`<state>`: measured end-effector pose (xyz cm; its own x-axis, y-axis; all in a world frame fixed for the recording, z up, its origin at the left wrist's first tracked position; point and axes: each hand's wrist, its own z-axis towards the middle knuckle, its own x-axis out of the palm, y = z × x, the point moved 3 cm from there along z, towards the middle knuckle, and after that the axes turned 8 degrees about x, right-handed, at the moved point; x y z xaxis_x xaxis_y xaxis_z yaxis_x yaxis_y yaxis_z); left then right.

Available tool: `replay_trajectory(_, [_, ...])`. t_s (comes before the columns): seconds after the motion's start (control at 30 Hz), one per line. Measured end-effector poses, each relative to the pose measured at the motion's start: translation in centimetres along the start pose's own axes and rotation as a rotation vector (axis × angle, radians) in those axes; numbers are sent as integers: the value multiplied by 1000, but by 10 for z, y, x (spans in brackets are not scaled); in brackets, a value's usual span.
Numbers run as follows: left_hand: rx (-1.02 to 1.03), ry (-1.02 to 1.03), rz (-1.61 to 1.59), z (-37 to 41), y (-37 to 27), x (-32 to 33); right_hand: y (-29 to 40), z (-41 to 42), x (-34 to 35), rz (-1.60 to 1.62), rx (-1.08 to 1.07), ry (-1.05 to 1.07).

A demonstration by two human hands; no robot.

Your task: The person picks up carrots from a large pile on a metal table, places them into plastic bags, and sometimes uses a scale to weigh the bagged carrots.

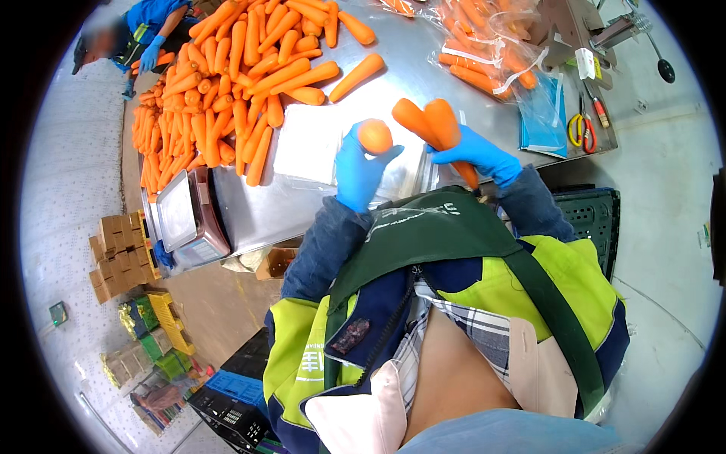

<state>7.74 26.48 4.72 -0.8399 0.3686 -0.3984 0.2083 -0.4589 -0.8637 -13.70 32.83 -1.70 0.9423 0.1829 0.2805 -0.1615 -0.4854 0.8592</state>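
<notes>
Both of my hands wear blue gloves above a metal table point(249, 218). My left hand point(358, 170) grips a carrot point(375, 136), its rounded end facing up. In my right hand point(476, 153) are two carrots point(434, 122), crossed or side by side, with an orange tip showing below the fingers. Flat clear plastic bags point(309, 144) lie under and beside my left hand. A large pile of loose carrots point(227, 85) covers the table's far left, and a single carrot point(357, 78) lies at its edge. Bagged carrots point(482, 57) rest at the far right.
A weighing scale point(195, 218) stands at the table's left edge. On the right are a blue packet point(544, 119), scissors point(582, 127) and a red-handled tool point(600, 110). Another person's gloved hand point(151, 55) is beyond the pile. Crates point(590, 218) stand below at right, cartons point(122, 255) at left.
</notes>
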Motion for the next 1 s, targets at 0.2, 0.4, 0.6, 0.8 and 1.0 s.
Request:
replay_trajectory(0.2, [479, 349, 208, -12, -39, 48, -60, -26, 14, 720, 193, 138])
replay_trajectory(0.4, [-120, -15, 191, 4, 76, 22, -15, -43, 27, 510, 76, 29])
replay_trajectory(0.6, [-102, 167, 495, -24, 158, 78, -23, -25, -21, 136, 21, -446])
replay_trajectory(0.8, [-272, 46, 162, -14, 165, 51, -37, 1, -3, -500, -88, -494])
replay_trajectory(1.0, [306, -24, 273, 3, 79, 13, -5, 46, 32, -1145, -100, -492])
